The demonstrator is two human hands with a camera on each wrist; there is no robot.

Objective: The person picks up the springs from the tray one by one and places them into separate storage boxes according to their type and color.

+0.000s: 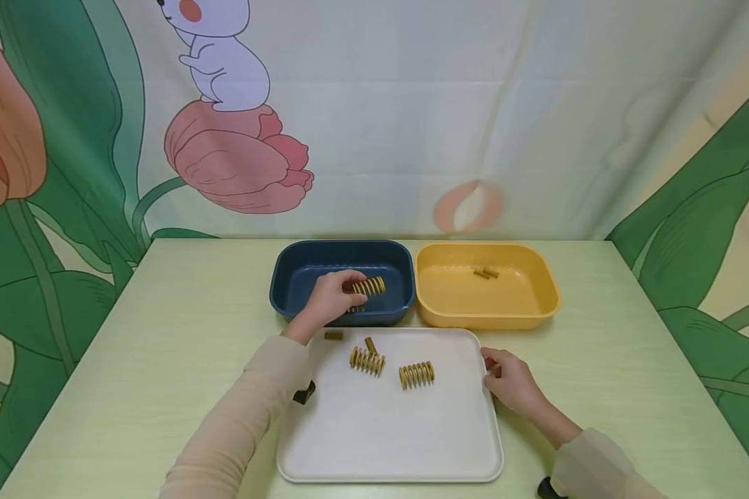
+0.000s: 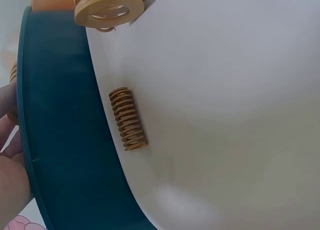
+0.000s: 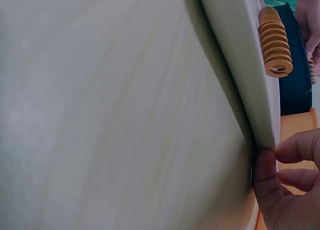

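My left hand (image 1: 333, 298) pinches a large yellow coil spring (image 1: 369, 285) over the dark blue bin (image 1: 281, 277). Partly hidden behind that hand, another spring (image 1: 356, 309) shows in the bin. The thumb and forefinger of my right hand (image 1: 514, 381) pinch the right rim of the white tray (image 1: 387, 436). Two large springs (image 1: 367, 362) (image 1: 417, 375) lie on their sides on the tray. Toward its far left edge are two small thin springs, one at the corner (image 2: 128, 119) and one (image 1: 370, 344) against a large spring.
A yellow bin (image 1: 487, 320) stands right of the blue one, with two small springs (image 1: 486, 274) on its floor. Both bins sit just beyond the tray on the pale green table (image 1: 156, 360). Behind the table hangs a printed curtain (image 1: 374, 138).
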